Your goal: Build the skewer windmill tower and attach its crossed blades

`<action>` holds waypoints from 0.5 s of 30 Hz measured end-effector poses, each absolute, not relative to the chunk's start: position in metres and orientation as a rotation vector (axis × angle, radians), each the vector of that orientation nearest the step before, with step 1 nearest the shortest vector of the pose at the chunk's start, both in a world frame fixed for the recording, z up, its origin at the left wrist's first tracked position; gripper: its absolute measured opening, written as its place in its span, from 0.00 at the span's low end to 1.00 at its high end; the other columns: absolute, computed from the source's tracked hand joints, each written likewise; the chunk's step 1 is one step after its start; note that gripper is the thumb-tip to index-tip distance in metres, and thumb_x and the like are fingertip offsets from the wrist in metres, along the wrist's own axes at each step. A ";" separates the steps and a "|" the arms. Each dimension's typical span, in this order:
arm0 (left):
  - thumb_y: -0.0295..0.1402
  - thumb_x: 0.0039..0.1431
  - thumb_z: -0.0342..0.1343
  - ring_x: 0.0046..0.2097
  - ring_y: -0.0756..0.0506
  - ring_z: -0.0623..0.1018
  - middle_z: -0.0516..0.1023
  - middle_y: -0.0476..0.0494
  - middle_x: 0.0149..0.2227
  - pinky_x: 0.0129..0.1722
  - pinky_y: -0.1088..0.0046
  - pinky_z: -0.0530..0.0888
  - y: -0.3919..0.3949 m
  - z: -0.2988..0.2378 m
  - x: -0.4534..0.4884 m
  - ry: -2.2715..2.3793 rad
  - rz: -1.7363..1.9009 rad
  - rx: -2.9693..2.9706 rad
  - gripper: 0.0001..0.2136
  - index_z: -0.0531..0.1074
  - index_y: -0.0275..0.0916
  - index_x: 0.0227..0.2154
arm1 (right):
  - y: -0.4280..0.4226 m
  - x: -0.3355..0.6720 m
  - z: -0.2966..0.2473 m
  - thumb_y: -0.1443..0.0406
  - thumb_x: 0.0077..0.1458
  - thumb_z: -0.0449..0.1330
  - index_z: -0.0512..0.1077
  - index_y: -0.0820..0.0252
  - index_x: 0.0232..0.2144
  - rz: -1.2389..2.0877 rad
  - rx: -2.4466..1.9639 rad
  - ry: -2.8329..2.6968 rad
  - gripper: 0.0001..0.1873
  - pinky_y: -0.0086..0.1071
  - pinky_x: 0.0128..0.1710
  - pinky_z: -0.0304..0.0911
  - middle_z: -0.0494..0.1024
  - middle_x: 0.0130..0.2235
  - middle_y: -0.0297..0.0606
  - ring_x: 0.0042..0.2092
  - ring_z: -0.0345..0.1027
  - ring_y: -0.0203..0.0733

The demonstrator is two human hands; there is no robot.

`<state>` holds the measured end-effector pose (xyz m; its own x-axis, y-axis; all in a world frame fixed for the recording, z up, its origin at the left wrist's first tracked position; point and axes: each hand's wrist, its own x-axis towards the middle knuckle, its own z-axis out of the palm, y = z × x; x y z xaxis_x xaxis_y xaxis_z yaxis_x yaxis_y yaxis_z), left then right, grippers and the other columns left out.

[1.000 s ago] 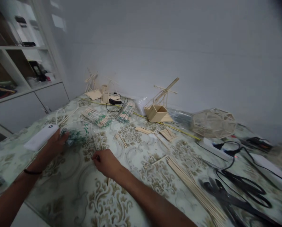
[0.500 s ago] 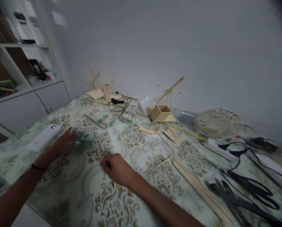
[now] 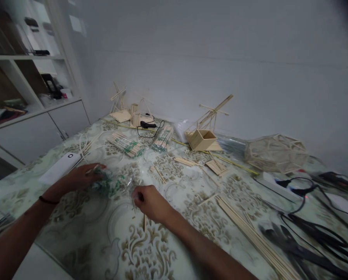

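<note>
Stick [image 3: 144, 222] in right hand [image 3: 150, 202], pointing toward person.

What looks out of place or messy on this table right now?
Nothing looks broken or spilled. The clear packet under the left hand is crumpled, a few short sticks lie loose, and a black cable loops by the scissors.

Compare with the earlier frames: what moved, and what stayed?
The left hand has dragged the clear bag of green-tipped sticks slightly toward the right hand, which shifted little and now sits at the bag's edge. The stick beneath the right hand and the wooden models stayed put.
</note>
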<state>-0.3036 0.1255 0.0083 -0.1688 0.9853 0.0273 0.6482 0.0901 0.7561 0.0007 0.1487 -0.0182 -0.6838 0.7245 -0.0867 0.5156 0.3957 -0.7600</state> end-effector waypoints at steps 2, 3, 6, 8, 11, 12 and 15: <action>0.44 0.44 0.70 0.45 0.35 0.83 0.87 0.42 0.43 0.49 0.65 0.77 0.128 0.009 -0.299 1.810 0.735 1.703 0.17 0.82 0.44 0.38 | 0.149 0.001 -0.018 0.80 0.50 0.58 0.80 0.64 0.34 1.171 -1.092 -2.392 0.15 0.23 0.32 0.59 0.81 0.30 0.35 0.31 0.70 0.33; 0.43 0.45 0.68 0.47 0.35 0.82 0.86 0.42 0.44 0.51 0.64 0.75 0.130 0.008 -0.296 1.806 0.692 1.748 0.16 0.82 0.44 0.38 | 0.149 0.001 -0.017 0.80 0.50 0.58 0.80 0.64 0.34 1.172 -1.091 -2.389 0.14 0.23 0.32 0.59 0.81 0.31 0.35 0.31 0.70 0.33; 0.37 0.45 0.63 0.46 0.36 0.81 0.85 0.42 0.43 0.52 0.64 0.73 0.135 0.004 -0.286 1.838 0.609 1.841 0.16 0.80 0.44 0.39 | 0.148 -0.001 -0.016 0.79 0.51 0.58 0.80 0.64 0.34 1.168 -1.087 -2.382 0.13 0.23 0.33 0.59 0.81 0.31 0.36 0.31 0.69 0.34; 0.33 0.42 0.60 0.41 0.38 0.81 0.85 0.44 0.40 0.48 0.65 0.73 0.138 0.000 -0.279 1.870 0.560 1.865 0.21 0.78 0.44 0.43 | 0.147 -0.003 -0.015 0.79 0.51 0.58 0.80 0.64 0.34 1.169 -1.082 -2.380 0.14 0.23 0.33 0.59 0.81 0.31 0.36 0.32 0.70 0.34; 0.30 0.38 0.59 0.34 0.40 0.79 0.82 0.49 0.31 0.41 0.67 0.72 0.142 -0.004 -0.272 1.903 0.502 1.866 0.23 0.79 0.44 0.42 | 0.146 -0.003 -0.015 0.79 0.52 0.57 0.80 0.63 0.35 1.166 -1.069 -2.383 0.15 0.23 0.34 0.60 0.82 0.32 0.36 0.33 0.72 0.35; 0.29 0.36 0.59 0.32 0.40 0.78 0.81 0.50 0.27 0.39 0.68 0.72 0.143 -0.004 -0.272 1.905 0.495 1.861 0.21 0.79 0.44 0.39 | 0.146 -0.002 -0.016 0.79 0.53 0.57 0.80 0.63 0.35 1.162 -1.065 -2.386 0.14 0.23 0.34 0.60 0.82 0.32 0.36 0.33 0.72 0.35; 0.29 0.35 0.61 0.31 0.41 0.77 0.79 0.51 0.24 0.37 0.70 0.71 0.144 0.004 -0.285 1.928 0.566 1.833 0.13 0.79 0.43 0.29 | 0.146 0.003 -0.017 0.78 0.55 0.56 0.81 0.63 0.37 1.121 -1.074 -2.396 0.15 0.24 0.36 0.63 0.83 0.34 0.38 0.34 0.75 0.36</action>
